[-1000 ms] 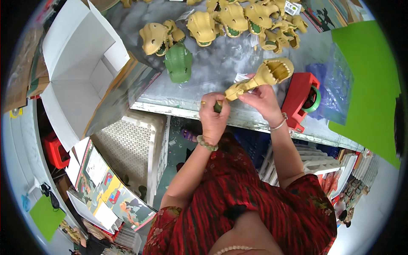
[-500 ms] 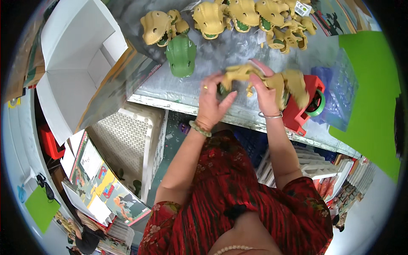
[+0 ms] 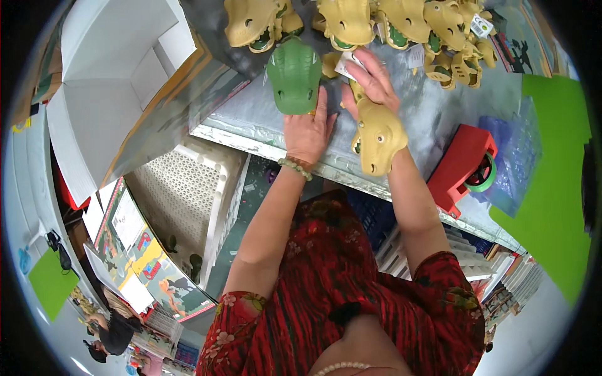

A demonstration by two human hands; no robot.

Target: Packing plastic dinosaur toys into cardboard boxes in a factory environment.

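On the left, the open white box (image 3: pixel 103 100) and the white crate (image 3: pixel 166 194) stand beside the counter (image 3: pixel 241 122). Next comes the green dinosaur head (image 3: pixel 293 72) on the counter; the left hand (image 3: pixel 306 135), which a second ago was on the tan toy, is now at its snout, thumb alongside and the other fingers mostly hidden, so I cannot tell how tightly they close. The right hand (image 3: pixel 376 88) alone now holds the tan dinosaur (image 3: pixel 380 135) near the counter's front edge, its body between thumb and fingers, its head swung round toward the person; each hand thus has its own toy. Beyond are more tan dinosaurs (image 3: pixel 404 22), and farther right the red tape dispenser (image 3: pixel 461 160) rests on the counter.
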